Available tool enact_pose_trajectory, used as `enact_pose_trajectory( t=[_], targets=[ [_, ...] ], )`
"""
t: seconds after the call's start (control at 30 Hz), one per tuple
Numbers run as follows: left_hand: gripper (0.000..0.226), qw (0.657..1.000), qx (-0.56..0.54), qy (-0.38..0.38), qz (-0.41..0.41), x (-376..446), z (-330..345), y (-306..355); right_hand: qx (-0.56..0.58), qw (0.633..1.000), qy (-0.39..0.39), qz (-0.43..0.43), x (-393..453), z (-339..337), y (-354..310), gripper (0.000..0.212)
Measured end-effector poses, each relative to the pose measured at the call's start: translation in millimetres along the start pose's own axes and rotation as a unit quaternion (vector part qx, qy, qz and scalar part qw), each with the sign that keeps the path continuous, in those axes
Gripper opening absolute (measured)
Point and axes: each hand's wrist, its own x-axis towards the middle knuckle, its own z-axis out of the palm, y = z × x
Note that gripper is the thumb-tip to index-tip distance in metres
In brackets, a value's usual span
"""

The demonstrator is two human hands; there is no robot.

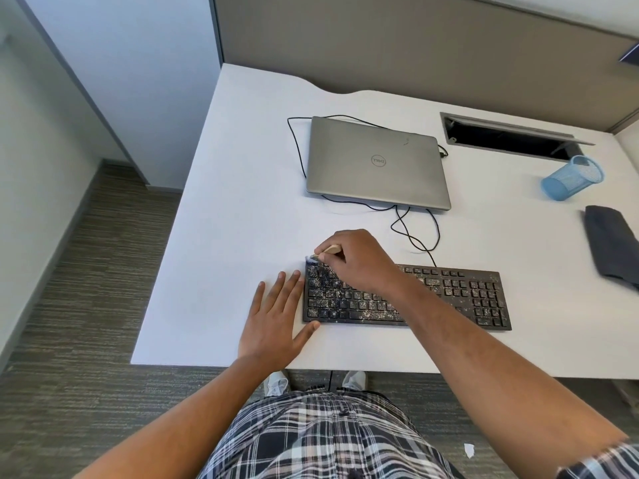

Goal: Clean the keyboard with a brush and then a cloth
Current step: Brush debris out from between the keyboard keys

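The right hand [359, 261] curls round a brush [326, 252], pinching its pale handle, with the bristles down on the far left corner of the keyboard [408, 299]. The black keyboard lies under this hand and runs off to its right, its keys speckled all over with pale crumbs. Just left of it the left hand [276, 316] lies flat and wide on the white desk [224, 236], fingers straight, the thumb touching the keyboard's near left corner. Beyond the right hand a cable [411, 233] loops from the keyboard toward a closed grey laptop [377, 164]. Far to the right of the hand a dark cloth [612, 247] lies folded at the desk's edge, and beyond it a blue mesh cup [572, 178] lies tipped on its side, near an open cable slot [508, 136] in the desk. A beige partition [415, 46] backs the desk; grey striped carpet [86, 288] covers the floor to the left of the hands.
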Motion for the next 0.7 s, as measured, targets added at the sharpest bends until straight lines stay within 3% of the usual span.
enact_pose_trajectory(
  t=[0.13, 0.3, 0.4, 0.53, 0.7],
  targets=[
    [0.089, 1.000, -0.001, -0.004, 0.000, 0, -1, 0, 0.033, 0.998, 0.041, 0.027, 3, -2, -2, 0.016],
    [0.088, 1.000, -0.006, 0.002, -0.002, 0, 0, 0, 0.036, 0.998, 0.018, 0.041, 3, 4, -4, 0.019],
    [0.088, 1.000, -0.008, -0.001, -0.002, 0, 0, 0, 0.050, 0.996, 0.057, 0.051, 4, 4, -5, 0.019],
    [0.088, 1.000, -0.010, 0.002, -0.001, 0, 0, -1, 0.038, 0.998, 0.010, 0.050, -2, 8, -11, 0.022],
    [0.088, 1.000, -0.009, -0.004, 0.000, 0, -1, 0, 0.036, 0.996, 0.061, 0.055, -2, 9, -14, 0.021]
  ],
)
